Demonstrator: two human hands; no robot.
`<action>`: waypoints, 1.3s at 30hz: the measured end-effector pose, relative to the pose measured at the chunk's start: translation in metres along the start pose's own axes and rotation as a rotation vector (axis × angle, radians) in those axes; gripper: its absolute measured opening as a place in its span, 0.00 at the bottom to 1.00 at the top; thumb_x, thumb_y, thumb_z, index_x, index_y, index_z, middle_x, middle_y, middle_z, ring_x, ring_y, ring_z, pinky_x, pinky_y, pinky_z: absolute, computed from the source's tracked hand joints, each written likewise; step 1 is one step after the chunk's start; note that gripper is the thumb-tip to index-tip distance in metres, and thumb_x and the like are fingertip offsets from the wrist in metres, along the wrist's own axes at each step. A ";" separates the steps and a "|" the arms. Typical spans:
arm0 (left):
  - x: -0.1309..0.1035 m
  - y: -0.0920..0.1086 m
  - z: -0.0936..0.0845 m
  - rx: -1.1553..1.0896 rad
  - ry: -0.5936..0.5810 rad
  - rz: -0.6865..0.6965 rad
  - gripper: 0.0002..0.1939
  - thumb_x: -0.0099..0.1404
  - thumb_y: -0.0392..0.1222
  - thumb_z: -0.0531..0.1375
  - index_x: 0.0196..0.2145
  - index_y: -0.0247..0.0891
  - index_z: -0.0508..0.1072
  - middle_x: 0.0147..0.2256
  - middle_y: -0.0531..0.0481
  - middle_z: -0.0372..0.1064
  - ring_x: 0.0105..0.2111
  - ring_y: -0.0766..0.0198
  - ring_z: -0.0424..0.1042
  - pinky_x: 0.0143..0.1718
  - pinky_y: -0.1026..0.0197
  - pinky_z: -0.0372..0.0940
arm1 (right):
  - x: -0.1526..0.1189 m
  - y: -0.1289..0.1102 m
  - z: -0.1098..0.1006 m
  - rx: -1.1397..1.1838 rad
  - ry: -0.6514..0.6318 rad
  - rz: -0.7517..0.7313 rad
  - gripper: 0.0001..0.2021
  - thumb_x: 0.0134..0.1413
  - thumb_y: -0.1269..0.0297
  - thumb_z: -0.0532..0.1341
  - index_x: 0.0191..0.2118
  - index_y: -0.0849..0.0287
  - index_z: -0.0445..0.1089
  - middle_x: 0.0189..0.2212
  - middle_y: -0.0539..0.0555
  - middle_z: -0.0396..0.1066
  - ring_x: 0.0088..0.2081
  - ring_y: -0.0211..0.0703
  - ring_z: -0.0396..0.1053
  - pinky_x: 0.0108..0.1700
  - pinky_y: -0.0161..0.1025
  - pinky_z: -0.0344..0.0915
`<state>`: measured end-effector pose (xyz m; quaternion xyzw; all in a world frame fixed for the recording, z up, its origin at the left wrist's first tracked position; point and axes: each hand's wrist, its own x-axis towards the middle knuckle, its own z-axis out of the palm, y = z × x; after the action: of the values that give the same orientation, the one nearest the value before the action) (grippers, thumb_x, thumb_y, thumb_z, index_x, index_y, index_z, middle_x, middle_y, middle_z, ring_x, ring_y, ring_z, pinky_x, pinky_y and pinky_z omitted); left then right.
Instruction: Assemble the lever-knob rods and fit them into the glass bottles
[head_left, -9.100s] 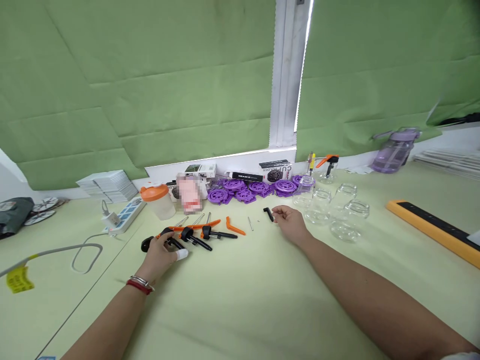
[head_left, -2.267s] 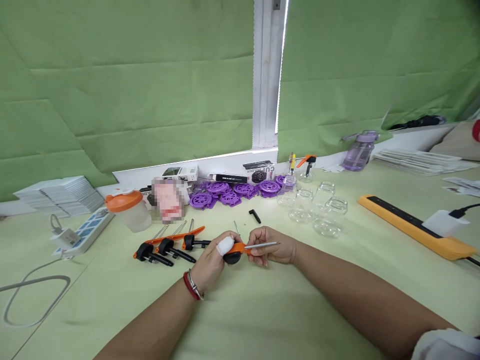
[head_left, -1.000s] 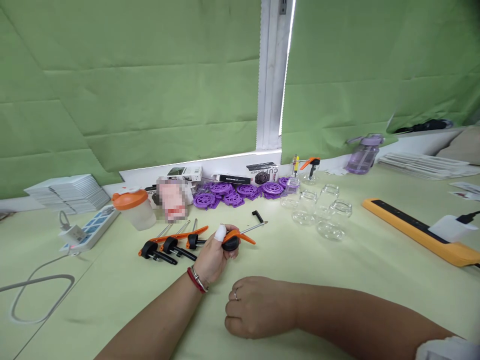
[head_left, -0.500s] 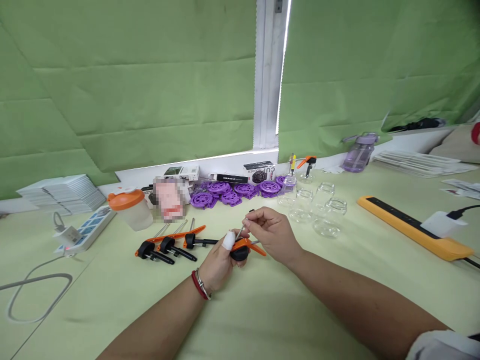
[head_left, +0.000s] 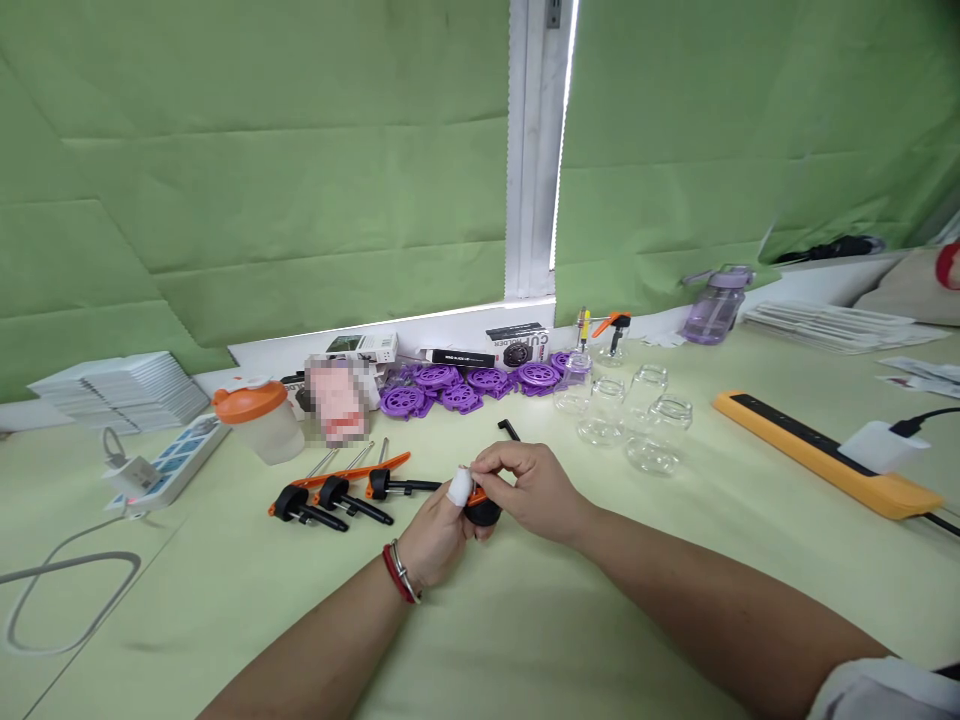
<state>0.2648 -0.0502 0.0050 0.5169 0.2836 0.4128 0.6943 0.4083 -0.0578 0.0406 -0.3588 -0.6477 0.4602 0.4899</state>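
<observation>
White power strip (head_left: 176, 462), with charger. Shaker cup (head_left: 271, 430), orange lid. Three black spray-nozzle assemblies (head_left: 337, 494) with orange levers, in a row on the table. Left hand (head_left: 433, 540), white-wrapped thumb, fingers curled closed around a black knob with orange lever (head_left: 484, 512), which is held just above the table. Black elbow piece (head_left: 509, 430), on the table beyond the hands. Right hand (head_left: 534, 490), thumb and forefinger pinched together at the knob's top; since half a second ago it is lower and further left, now covering most of the lever; grip on any pin cannot be told. Glass jars (head_left: 652, 458), clustered. Orange power strip (head_left: 810, 450), unmoved.
</observation>
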 end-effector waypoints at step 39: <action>0.001 0.018 -0.008 0.418 -0.310 0.132 0.29 0.53 0.41 0.65 0.51 0.40 0.59 0.50 0.42 0.61 0.49 0.54 0.63 0.48 0.53 0.61 | -0.004 0.000 -0.012 -0.968 -0.430 -0.450 0.15 0.45 0.81 0.56 0.40 0.60 0.66 0.45 0.58 0.60 0.44 0.46 0.56 0.48 0.45 0.57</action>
<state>0.2537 -0.0428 0.0193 0.7236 0.2185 0.3055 0.5790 0.4204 -0.0583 0.0412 -0.2938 -0.9301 0.0582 0.2127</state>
